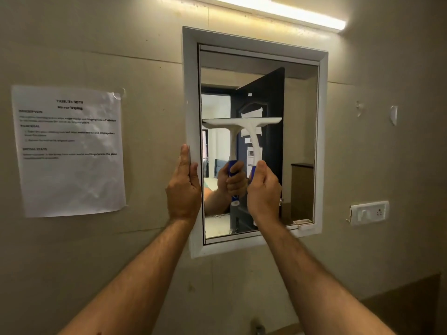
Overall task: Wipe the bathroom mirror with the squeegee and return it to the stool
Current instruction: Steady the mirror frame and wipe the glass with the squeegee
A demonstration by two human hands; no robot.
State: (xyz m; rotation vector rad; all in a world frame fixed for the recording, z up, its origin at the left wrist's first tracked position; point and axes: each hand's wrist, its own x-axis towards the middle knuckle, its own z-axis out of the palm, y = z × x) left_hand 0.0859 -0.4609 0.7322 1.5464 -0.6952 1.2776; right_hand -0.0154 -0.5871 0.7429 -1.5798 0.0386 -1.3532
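A white-framed bathroom mirror (300,146) hangs on the beige wall straight ahead. My right hand (263,192) grips the blue handle of a white squeegee (254,134), whose blade lies level against the glass about halfway up. The glass reflects the squeegee and the gripping hand. My left hand (185,187) rests flat on the left side of the mirror frame (191,93), fingers straight and pointing up. The stool is out of sight.
A printed task sheet (70,151) is taped to the wall left of the mirror. A white switch plate (368,212) sits to the lower right. A tube light (278,10) runs above the mirror. The glass reflects a dark open door.
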